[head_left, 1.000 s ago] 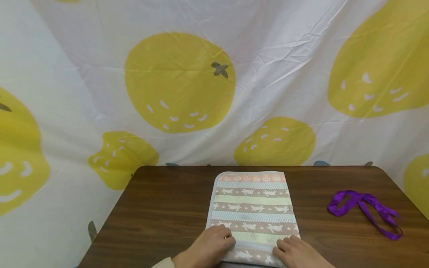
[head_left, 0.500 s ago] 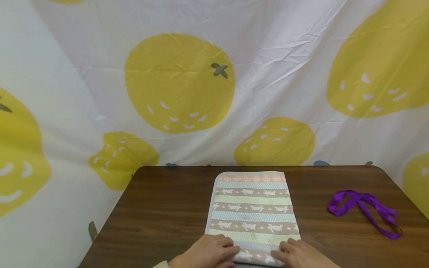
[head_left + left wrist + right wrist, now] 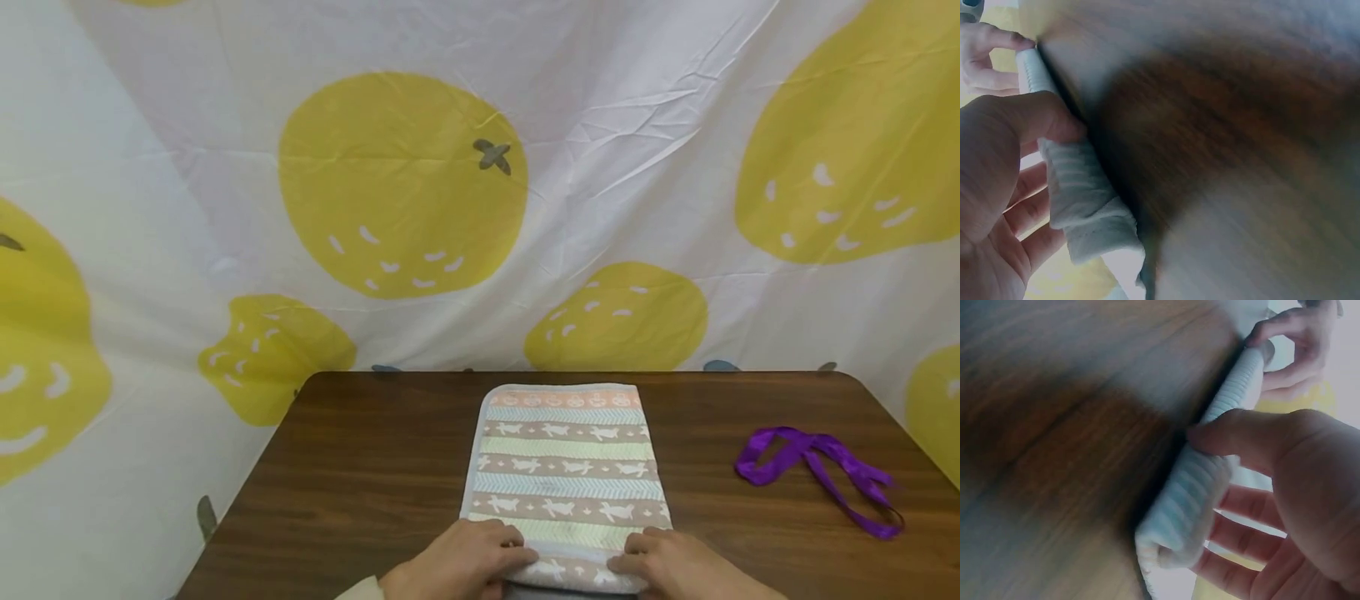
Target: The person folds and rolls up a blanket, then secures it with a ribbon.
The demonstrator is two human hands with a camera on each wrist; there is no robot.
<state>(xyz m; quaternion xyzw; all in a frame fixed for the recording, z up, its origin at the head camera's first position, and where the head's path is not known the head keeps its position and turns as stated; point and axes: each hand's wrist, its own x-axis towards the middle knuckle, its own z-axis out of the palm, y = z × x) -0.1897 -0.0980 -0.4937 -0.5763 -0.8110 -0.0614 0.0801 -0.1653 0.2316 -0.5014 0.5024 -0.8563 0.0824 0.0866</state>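
A striped towel-like cloth with white animal figures lies flat on the brown table, its near end turned over into a thick fold. My left hand grips the fold's left part, thumb at the near side and fingers over the top. At its right part my right hand holds it the same way. The left wrist view shows the folded edge between thumb and fingers. In the right wrist view, the layered end of the roll shows under my right thumb.
A loosely looped purple ribbon lies on the right of the wooden table. Behind the table's far edge hangs a white curtain printed with yellow fruit.
My left hand has shifted slightly right and toward me along the fold, its thumb further over it. The right hand has moved a little to the right. The ribbon stays put.
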